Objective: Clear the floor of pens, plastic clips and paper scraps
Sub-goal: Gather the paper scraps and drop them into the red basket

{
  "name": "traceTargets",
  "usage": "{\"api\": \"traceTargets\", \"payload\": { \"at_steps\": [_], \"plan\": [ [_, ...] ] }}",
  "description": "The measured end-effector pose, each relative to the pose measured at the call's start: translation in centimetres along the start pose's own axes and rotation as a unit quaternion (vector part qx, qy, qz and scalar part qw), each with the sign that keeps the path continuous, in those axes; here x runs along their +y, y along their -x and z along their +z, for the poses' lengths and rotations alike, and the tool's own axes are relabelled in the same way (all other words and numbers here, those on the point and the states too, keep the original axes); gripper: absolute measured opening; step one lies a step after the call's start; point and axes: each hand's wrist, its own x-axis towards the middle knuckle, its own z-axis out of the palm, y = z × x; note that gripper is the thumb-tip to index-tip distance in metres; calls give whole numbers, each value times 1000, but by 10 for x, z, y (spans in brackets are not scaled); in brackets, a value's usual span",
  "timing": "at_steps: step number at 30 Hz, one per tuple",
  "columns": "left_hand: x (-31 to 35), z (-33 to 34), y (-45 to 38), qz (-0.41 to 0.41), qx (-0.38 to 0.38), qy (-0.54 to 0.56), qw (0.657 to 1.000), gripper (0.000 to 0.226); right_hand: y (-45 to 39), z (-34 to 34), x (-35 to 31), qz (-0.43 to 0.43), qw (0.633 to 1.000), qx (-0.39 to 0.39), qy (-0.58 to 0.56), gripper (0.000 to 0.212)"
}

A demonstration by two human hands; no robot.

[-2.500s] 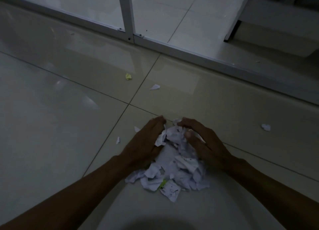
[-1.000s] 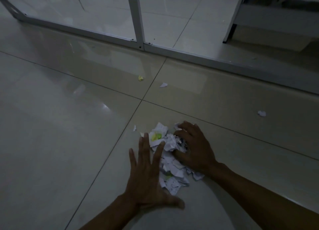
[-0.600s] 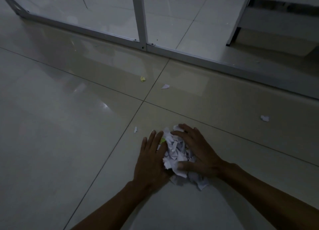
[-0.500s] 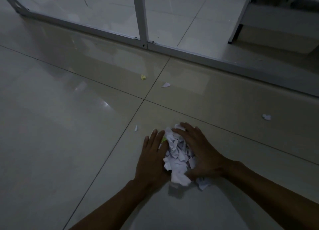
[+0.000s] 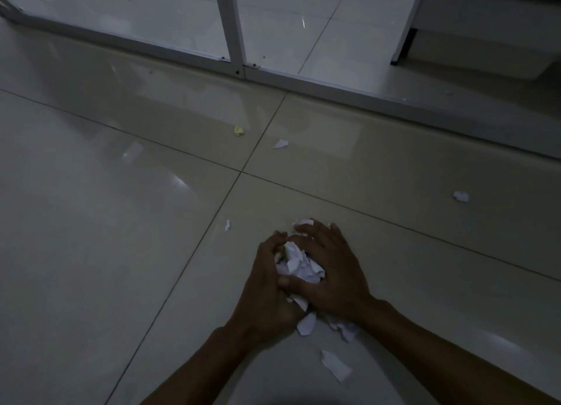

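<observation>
— Cupping, is that what both hands do? — Yes: the left hand [image 5: 267, 286] and the right hand [image 5: 331, 271] curl their fingers around a wad of paper scraps [image 5: 299, 265], pressed together from both sides low on the tiled floor [image 5: 91, 252], at about 6 o'clock in the view. The right thumb lies across the left hand's knuckles.

— Any pieces outside the grip? — A few white bits hang out under the wrists, touching the wad, and one loose torn piece [image 5: 335, 365] lies near them at 5 o'clock.

— And farther out? — A tiny white sliver [image 5: 227, 224] at 10 o'clock from the hands, just beside a grout line. A yellow crumpled scrap [image 5: 239, 130] and a white pointed scrap [image 5: 280, 144] sit near each other at 12 o'clock, well apart from the hands. A small white ball [image 5: 460, 196] lies at 2 o'clock.

— What is behind? — A grey metal frame [image 5: 233, 40] with glass panels at the top edge.
</observation>
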Motion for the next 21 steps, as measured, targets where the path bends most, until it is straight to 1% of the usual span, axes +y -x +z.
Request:
{"api": "traceTargets", "payload": {
  "at_steps": [1, 2, 4, 5, 6, 7, 9, 11, 14, 15, 17, 19, 21],
  "plan": [
    [-1, -2, 1, 13, -21, -6, 1000, 106, 0, 1, 1, 1, 1000, 4, 2, 58],
    [-3, -4, 2, 19, -41, -6, 999, 114, 1, 2, 2, 3, 1000, 2, 7, 55],
    [-6, -6, 4, 13, -73, 30, 997, 123, 2, 2, 6, 10, 1000, -17, 23, 54],
    [-6, -7, 3, 14, -79, 44, 996, 124, 1, 2, 7, 11, 999, -26, 30, 56],
    [-5, -7, 4, 11, -72, 58, 996, 118, 1, 2, 8, 9, 999, -34, 35, 58],
    [-2, -6, 4, 4, -52, 79, 996, 107, 0, 3, 8, 6, 999, -39, 37, 60],
    [6, -2, 4, -22, 25, 115, 993, 82, 1, 2, 8, -8, 998, -46, 31, 64],
    [10, 4, 3, -60, 108, 147, 981, 63, 3, 0, 9, -26, 997, -61, 34, 70],
    [14, 14, 0, -98, 209, 152, 961, 38, 6, -1, 11, -68, 992, -91, 50, 91],
    [15, 17, -2, -109, 241, 144, 954, 33, 6, -2, 12, -84, 990, -100, 59, 99],
    [12, 20, -6, -136, 296, 111, 939, 24, 7, -6, 11, -103, 981, -143, 81, 118],
    [7, 23, -7, -151, 317, 86, 932, 15, 8, -5, 9, -104, 973, -181, 98, 134],
    [4, 26, -6, -142, 304, 65, 940, 18, 9, 2, 8, -92, 973, -176, 119, 134]
  ]
}}
